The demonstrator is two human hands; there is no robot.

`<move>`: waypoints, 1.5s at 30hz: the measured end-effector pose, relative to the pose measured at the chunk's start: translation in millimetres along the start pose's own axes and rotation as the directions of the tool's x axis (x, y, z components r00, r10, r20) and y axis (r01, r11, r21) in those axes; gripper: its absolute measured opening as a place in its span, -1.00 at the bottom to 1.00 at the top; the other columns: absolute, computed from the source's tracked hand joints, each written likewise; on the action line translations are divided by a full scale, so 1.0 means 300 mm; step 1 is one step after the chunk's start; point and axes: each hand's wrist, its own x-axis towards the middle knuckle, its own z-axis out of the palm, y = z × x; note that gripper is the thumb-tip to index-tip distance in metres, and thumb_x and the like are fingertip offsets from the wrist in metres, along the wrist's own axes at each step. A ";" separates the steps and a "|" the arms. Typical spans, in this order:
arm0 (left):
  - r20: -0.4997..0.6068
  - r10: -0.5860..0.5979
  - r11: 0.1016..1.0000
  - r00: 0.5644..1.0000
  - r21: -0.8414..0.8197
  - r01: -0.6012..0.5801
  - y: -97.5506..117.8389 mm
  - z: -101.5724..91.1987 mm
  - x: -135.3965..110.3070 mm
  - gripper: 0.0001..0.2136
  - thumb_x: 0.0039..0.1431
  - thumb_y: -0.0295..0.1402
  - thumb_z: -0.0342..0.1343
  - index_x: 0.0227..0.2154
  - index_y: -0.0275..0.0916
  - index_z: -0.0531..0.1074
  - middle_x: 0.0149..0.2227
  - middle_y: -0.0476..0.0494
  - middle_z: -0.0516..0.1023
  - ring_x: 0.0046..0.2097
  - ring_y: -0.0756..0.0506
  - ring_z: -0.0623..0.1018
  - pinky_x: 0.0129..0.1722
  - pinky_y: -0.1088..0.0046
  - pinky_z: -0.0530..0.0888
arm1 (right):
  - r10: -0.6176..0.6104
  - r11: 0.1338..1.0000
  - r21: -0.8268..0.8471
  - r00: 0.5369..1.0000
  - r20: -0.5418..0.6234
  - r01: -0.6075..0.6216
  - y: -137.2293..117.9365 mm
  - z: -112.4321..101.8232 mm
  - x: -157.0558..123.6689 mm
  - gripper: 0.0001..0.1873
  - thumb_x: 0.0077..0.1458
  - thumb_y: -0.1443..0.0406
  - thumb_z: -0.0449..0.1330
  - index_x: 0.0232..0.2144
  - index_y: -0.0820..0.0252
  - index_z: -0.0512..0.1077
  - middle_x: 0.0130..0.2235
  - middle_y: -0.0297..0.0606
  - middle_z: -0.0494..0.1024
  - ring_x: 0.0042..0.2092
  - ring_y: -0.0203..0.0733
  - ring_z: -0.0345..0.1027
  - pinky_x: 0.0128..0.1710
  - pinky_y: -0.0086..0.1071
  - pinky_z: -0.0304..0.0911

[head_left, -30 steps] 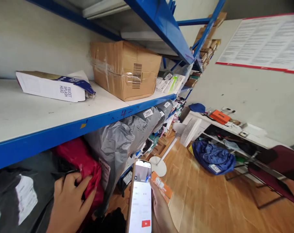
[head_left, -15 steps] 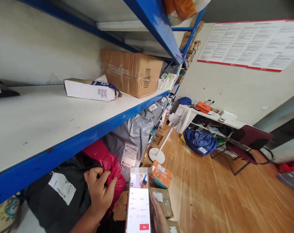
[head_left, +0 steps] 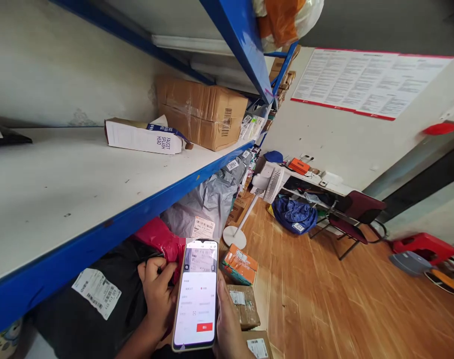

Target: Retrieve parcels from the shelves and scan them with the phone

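My right hand (head_left: 229, 319) holds a smartphone (head_left: 197, 304) upright by its right side. The lit screen shows a camera view of a shipping label above a form with a red button. My left hand (head_left: 157, 286) is closed, its bent fingers gripping the edge of a magenta plastic mailer bag (head_left: 157, 237). Beside that hand lies a black mailer bag (head_left: 118, 299) with a white label. Just beyond the phone rests a grey mailer bag (head_left: 200, 202), its pale label (head_left: 203, 227) partly covered by the phone's top.
A blue-edged shelf (head_left: 111, 227) crosses above the bags, carrying a faucet box (head_left: 144, 139) and a large carton (head_left: 204, 114). Smaller parcels (head_left: 240, 264) lie on the floor to the right. Further off stand a white fan (head_left: 264, 184), a desk and a chair (head_left: 356, 212).
The phone has moved left and up, now over the lower part of the grey bag's label, and its preview shows that label. The view has turned slightly right. My left hand still grips the magenta bag.
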 end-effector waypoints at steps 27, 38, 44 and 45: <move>-0.009 -0.022 1.000 1.000 -0.006 0.022 0.009 -0.004 0.004 -0.80 0.25 -0.35 -0.06 -0.41 -0.29 0.40 -0.36 -0.07 0.20 -0.33 -0.09 0.22 -0.29 0.32 0.15 | 0.000 1.000 0.016 1.000 0.002 0.000 -0.024 0.022 -0.002 -0.45 0.04 -0.08 0.21 0.02 0.01 0.41 0.01 -0.27 0.57 0.01 -0.11 0.44 0.07 -0.21 0.28; -0.023 0.056 0.998 0.998 0.025 -0.055 0.001 -0.012 0.009 -0.89 0.21 -0.39 -0.02 -0.38 -0.26 0.38 -0.35 -0.07 0.22 -0.32 -0.08 0.26 -0.28 0.29 0.17 | 0.132 0.990 0.021 0.969 0.209 -0.140 -0.127 0.013 -0.053 -0.16 -0.35 0.42 0.46 0.05 0.09 0.30 -0.14 -0.23 0.63 -0.14 -0.04 0.54 -0.02 -0.15 0.34; -0.014 0.027 1.000 1.000 0.000 -0.027 -0.010 -0.026 -0.001 -0.95 0.13 -0.47 0.11 -0.37 -0.23 0.36 -0.34 -0.05 0.20 -0.32 -0.07 0.25 -0.27 0.29 0.19 | 0.112 0.994 0.005 0.990 0.091 -0.112 -0.143 -0.018 -0.076 -0.05 -0.34 0.39 0.47 0.14 0.12 0.22 -0.07 -0.11 0.60 -0.12 0.04 0.53 -0.04 -0.11 0.36; -0.020 0.020 1.000 1.000 -0.009 -0.020 -0.009 -0.030 0.002 -0.93 0.12 -0.49 0.12 -0.37 -0.23 0.35 -0.35 -0.04 0.19 -0.32 -0.07 0.25 -0.27 0.30 0.19 | 0.106 0.994 -0.009 0.992 0.062 -0.105 -0.153 -0.029 -0.082 -0.06 -0.33 0.38 0.47 0.14 0.13 0.22 -0.06 -0.08 0.59 -0.11 0.05 0.53 -0.05 -0.10 0.36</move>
